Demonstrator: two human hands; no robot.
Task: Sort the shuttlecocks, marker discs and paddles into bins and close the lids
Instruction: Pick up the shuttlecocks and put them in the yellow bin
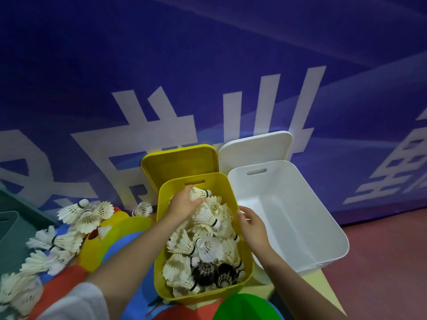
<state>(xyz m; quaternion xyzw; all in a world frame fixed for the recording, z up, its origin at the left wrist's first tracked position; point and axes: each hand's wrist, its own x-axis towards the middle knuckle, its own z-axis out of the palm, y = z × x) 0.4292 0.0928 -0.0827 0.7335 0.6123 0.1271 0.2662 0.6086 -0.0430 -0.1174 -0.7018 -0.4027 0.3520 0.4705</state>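
Note:
A yellow bin (248,262) in the middle holds a heap of white shuttlecocks (203,245) and a few dark ones (215,274). My left hand (182,205) reaches into its far end and grips a white shuttlecock (199,193) by the feathers. My right hand (253,224) rests with curled fingers on the bin's right rim. Several more white shuttlecocks (57,241) lie scattered on the left, over coloured marker discs (120,229). No paddles are in view.
An empty white bin (323,227) stands right of the yellow one. A yellow lid (180,162) and a white lid (254,146) lean on the blue banner wall behind. A dark green bin (9,225) is at far left. A green disc (242,307) lies at the bottom.

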